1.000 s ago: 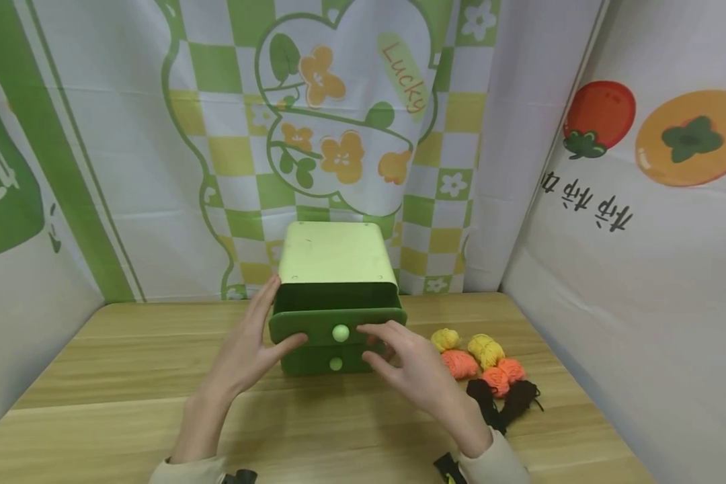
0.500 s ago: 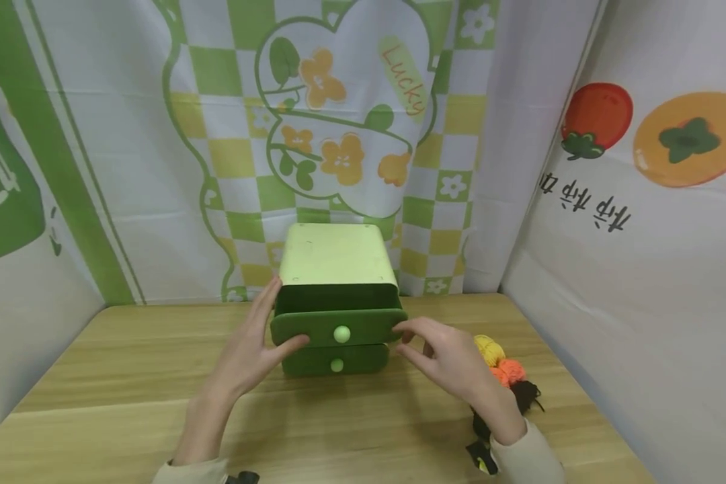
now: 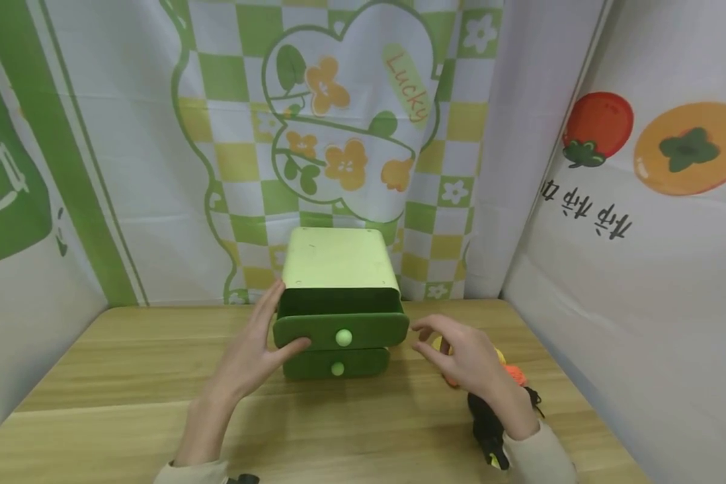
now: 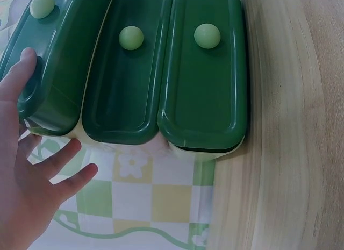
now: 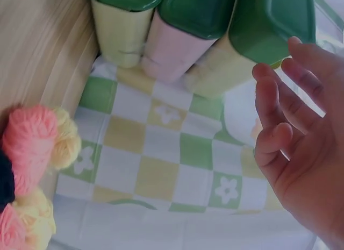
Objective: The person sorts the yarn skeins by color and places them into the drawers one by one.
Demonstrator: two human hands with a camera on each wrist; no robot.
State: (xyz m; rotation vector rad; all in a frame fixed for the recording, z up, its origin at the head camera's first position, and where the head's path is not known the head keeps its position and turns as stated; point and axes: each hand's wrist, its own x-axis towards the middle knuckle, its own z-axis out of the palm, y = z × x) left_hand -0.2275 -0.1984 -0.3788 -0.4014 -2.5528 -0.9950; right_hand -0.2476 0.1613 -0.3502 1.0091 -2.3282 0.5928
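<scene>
A small drawer cabinet (image 3: 341, 259) with a pale green top stands at the back of the table. Its green top drawer (image 3: 375, 329) is pulled partway out, and the left wrist view shows two drawers below it pushed in. My left hand (image 3: 251, 356) spreads at the cabinet's left side, thumb on the top drawer's front; its straight fingers (image 4: 72, 180) show in the left wrist view. Just right of that drawer, my right hand (image 3: 466, 353) hovers with loosely bent fingers and nothing in them. In the right wrist view its fingertips (image 5: 264, 72) are near the drawer's corner.
To the right, partly behind my right hand, lie skeins of orange yarn (image 3: 515, 374) and black yarn (image 3: 485, 420). Yellow yarn (image 5: 64, 140) lies beside them in the right wrist view. A patterned cloth (image 3: 236, 161) hangs behind the cabinet.
My right hand has moved right, from in front of the top drawer, past its right edge, to near the yarn. My left hand and the drawer have stayed put.
</scene>
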